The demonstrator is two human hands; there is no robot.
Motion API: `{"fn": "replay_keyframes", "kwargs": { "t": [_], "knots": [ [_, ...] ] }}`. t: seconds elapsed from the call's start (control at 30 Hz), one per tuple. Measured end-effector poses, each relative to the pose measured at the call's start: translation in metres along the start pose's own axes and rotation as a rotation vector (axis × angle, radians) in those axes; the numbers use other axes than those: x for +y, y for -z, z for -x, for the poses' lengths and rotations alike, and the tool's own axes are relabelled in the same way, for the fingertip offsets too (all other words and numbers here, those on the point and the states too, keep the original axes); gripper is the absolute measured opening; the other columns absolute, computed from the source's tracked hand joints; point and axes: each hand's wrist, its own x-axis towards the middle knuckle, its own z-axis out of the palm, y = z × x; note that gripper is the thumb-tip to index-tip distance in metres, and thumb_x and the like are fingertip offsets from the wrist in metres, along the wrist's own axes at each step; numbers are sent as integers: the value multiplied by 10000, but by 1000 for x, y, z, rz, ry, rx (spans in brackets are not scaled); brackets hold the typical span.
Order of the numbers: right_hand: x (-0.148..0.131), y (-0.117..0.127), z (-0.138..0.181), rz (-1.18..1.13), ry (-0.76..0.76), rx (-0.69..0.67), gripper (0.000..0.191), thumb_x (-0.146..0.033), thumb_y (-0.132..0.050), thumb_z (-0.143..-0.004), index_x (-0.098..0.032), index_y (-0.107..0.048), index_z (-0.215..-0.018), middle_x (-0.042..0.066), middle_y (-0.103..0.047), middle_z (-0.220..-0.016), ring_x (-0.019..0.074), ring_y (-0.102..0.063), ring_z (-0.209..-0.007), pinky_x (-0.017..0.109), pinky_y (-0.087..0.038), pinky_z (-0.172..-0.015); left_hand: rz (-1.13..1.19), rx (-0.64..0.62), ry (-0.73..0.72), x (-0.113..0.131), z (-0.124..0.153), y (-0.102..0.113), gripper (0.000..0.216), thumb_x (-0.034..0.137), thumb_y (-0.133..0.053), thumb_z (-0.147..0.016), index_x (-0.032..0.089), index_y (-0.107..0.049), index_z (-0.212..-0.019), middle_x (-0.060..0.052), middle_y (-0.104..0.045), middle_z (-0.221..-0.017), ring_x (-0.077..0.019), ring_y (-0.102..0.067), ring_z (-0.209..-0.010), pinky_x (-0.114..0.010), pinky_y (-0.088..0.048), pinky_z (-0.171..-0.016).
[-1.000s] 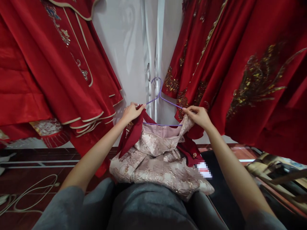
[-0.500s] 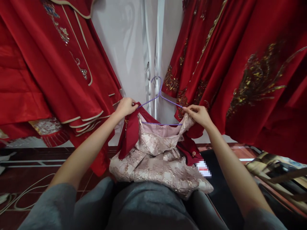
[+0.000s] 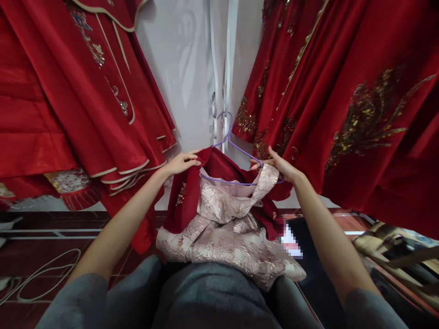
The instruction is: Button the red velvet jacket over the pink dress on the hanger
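Note:
A pale pink-gold brocade dress (image 3: 222, 201) rests across my lap, its top spread over a purple hanger (image 3: 236, 183). Dark red cloth, seemingly a short jacket (image 3: 183, 208) with beaded sleeves, lies around and behind its shoulders. At the left shoulder, the fingers of my left hand (image 3: 180, 164) are closed on the red jacket's edge. My right hand (image 3: 284, 165) is at the right end of the hanger, by the dress strap, with thumb raised and fingers stretched apart. Part of those fingers passes behind the hanger. A blurred white tag (image 3: 291, 242) hangs near the right sleeve.
Long red embroidered garments hang at the left (image 3: 113, 114) and the right (image 3: 343, 114). White panels (image 3: 178, 68) stand ahead. A white cable (image 3: 48, 269) lies on the tiled floor at left. Assorted items (image 3: 404, 246) fill the lower right.
The red cloth has been drawn up over the hanger's left shoulder. My right hand has let go of the dress strap and spread its fingers; the strap sits on the hanger's right arm.

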Motion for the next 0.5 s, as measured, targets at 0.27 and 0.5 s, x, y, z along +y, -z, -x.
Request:
{"fn": "replay_keyframes", "kwargs": {
  "t": [0.27, 0.5],
  "knots": [
    [-2, -13, -17, 12, -344, -174, 931, -849, -150, -776, -155, -732, -987, 164, -725, -861, 298, -698, -805, 418, -557, -719, 48, -1, 43, -6, -1, -7, 284, 395, -565, -763, 174, -723, -844, -78, -543, -1363, -282, -448, -1308, -394, -301, -1105],
    [10, -13, -21, 143, 43, 314, 451, -617, -471, -794, -186, -605, -799, 27, -580, -612, 186, -565, -580, 338, -504, -623, -33, 64, 33, -9, -5, -12, 251, 337, -487, -769, 166, -669, -759, -67, -605, -1236, -261, -499, -1232, -359, -323, -1088]
  ]
}}
